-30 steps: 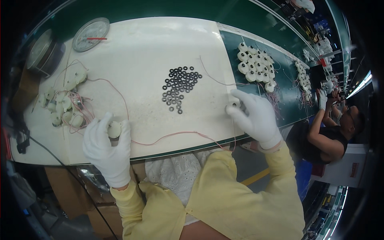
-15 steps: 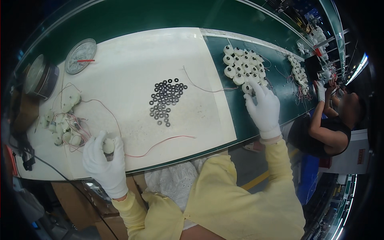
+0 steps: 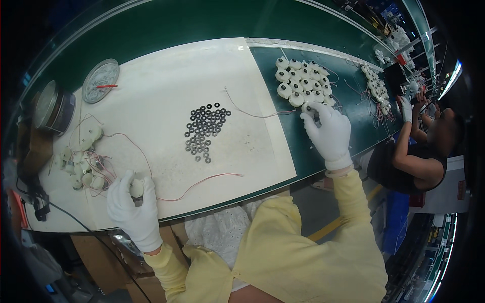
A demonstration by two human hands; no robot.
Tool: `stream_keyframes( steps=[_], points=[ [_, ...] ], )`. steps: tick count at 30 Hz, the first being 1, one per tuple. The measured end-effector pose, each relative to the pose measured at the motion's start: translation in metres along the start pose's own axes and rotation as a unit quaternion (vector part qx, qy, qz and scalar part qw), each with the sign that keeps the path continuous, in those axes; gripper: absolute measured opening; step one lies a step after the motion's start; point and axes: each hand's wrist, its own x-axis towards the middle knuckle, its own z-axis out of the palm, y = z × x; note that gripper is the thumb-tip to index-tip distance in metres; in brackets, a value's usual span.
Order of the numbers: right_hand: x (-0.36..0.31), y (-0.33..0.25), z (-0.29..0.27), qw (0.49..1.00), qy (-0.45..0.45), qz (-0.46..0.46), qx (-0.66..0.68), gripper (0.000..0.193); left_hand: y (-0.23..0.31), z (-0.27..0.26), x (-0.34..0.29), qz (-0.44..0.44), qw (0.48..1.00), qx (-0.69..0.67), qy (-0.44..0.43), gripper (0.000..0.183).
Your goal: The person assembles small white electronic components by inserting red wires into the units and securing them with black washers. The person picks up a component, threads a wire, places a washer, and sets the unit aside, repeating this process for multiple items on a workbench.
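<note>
My left hand (image 3: 132,209), in a white glove, is closed around a small round cream motor (image 3: 137,189) at the near edge of the white sheet. A red-and-white wire pair (image 3: 202,179) trails right from beside it. My gloved right hand (image 3: 329,134) has thumb and fingers closed about a cream motor (image 3: 306,107) with a dark centre, at the near end of a tight cluster of such motors (image 3: 298,81) on the green mat. The fingers partly cover that motor. Several small black rings (image 3: 204,126) lie mid-sheet between my hands.
Loose cream motors with tangled wires (image 3: 83,161) lie left of my left hand. A clear round dish (image 3: 101,81) with a red stick and a round tub (image 3: 54,107) stand at the far left. Another motor group (image 3: 376,88) lies far right, near a seated co-worker (image 3: 419,151).
My right thumb and fingers have drawn together on the motor at the cluster's near end. My left hand keeps its grip. The whole view has shifted slightly.
</note>
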Motion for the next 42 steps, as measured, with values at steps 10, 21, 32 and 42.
stream_keyframes(
  steps=[10,21,32,42],
  points=[
    [0.008,-0.007,0.001,1.0,0.002,-0.016,-0.016,0.025,-0.001,0.001,0.001,0.011,1.0,-0.003,0.006,0.04],
    [0.002,0.008,-0.016,0.995,0.02,-0.01,-0.097,0.025,-0.001,-0.001,0.001,0.018,1.0,0.0,0.002,0.039],
    [-0.007,0.012,-0.027,0.996,0.011,-0.02,-0.083,0.028,-0.005,-0.003,-0.014,0.026,0.998,0.006,0.065,0.049],
    [-0.024,0.031,-0.021,0.995,-0.012,0.094,0.038,0.04,-0.005,-0.002,-0.014,0.047,0.997,0.006,0.068,0.05]
  ],
)
